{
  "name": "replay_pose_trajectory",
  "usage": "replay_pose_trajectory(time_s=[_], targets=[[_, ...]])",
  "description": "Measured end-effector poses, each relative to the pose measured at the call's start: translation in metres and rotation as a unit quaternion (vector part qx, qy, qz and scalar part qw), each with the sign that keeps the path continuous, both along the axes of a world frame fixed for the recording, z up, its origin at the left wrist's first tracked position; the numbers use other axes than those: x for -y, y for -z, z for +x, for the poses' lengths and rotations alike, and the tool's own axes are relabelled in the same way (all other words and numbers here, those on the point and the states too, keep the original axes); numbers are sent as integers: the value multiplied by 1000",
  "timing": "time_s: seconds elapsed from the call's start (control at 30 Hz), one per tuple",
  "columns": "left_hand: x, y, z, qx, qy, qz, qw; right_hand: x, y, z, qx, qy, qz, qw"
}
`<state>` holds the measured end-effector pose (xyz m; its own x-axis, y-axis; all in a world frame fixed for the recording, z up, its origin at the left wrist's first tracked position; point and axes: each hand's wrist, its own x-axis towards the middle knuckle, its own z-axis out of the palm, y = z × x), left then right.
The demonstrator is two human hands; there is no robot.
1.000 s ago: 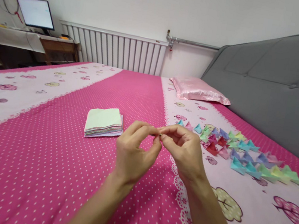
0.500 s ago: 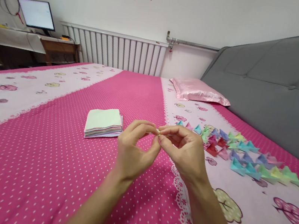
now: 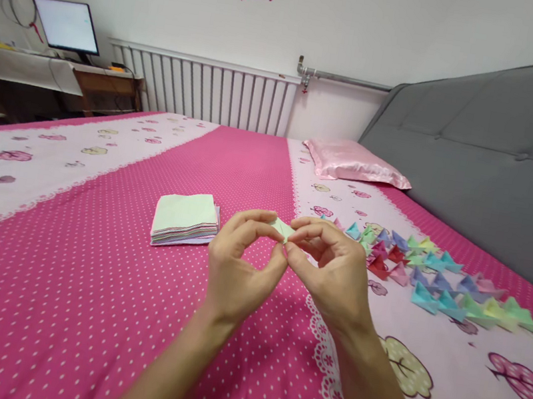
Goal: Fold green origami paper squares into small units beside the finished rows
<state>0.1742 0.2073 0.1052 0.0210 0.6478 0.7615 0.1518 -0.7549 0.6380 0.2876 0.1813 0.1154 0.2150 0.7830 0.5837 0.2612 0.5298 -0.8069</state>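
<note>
A small folded piece of pale green paper [image 3: 283, 229] is pinched between both hands above the bed. My left hand [image 3: 246, 264] grips its left side with thumb and fingers closed. On the other side, my right hand [image 3: 329, 270] pinches the right edge, its thumb close to the left one. Fingers cover much of the paper. Left of my hands lies a stack of square paper sheets [image 3: 186, 210], pale green on top with other colours below. Several folded paper boats [image 3: 438, 297] in blue, green, pink, red, purple and yellow stand in rows at the right.
The bed cover [image 3: 92, 307] is pink with white dots and printed pale bands. A pink pillow [image 3: 353, 161] lies at the far end beside the grey headboard [image 3: 498, 142]. Beyond the bed are a radiator [image 3: 213, 91] and a desk with a monitor [image 3: 66, 25].
The folded paper has tilted up between my fingertips, so its pale green face shows more than the thin edge seen before. My hands have barely shifted.
</note>
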Motion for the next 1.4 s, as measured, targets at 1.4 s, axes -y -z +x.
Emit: replay_pose_trajectory(time_s=[1.4], targets=[[-9, -10, -10, 261, 107, -337, 898, -5, 2, 2, -99, -21, -78, 992]])
